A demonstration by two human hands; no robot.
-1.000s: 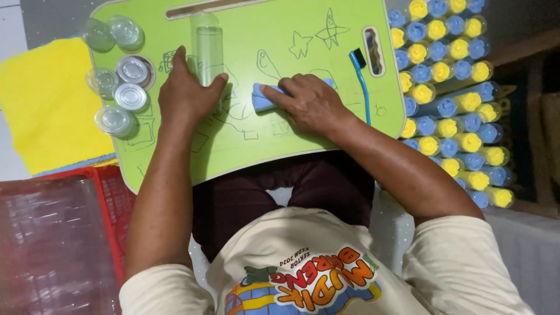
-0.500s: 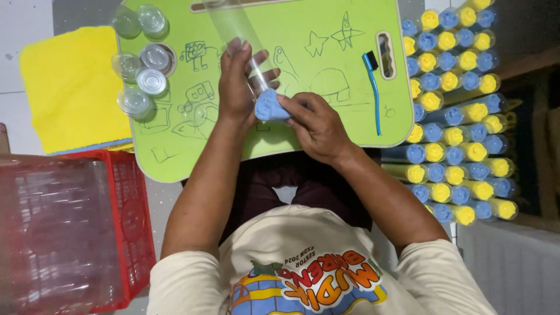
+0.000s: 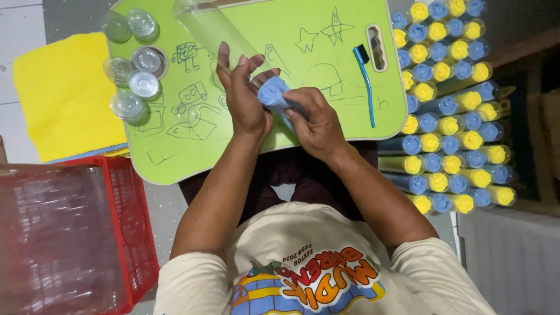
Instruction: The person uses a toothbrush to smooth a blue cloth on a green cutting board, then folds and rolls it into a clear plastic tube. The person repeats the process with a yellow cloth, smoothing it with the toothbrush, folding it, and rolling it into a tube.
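Over a green lap board (image 3: 326,76) with pencil drawings, my left hand (image 3: 242,96) holds the near end of a clear plastic tube (image 3: 213,32) that slants up toward the board's far edge. My right hand (image 3: 312,119) grips a rolled blue cloth (image 3: 273,92) and presses its end against the tube's mouth. Both hands meet at the board's near middle.
Several clear round caps (image 3: 137,73) lie on the board's left part. A blue brush (image 3: 364,81) lies at its right. A yellow cloth (image 3: 64,96) is at left, a red basket (image 3: 125,227) of clear tubes at lower left, stacked tubes with blue and yellow rolls (image 3: 449,111) at right.
My left hand lifted the clear tube off the board and tilted it. My right hand brought the blue roll from the board to the tube's mouth. The view shifted right.
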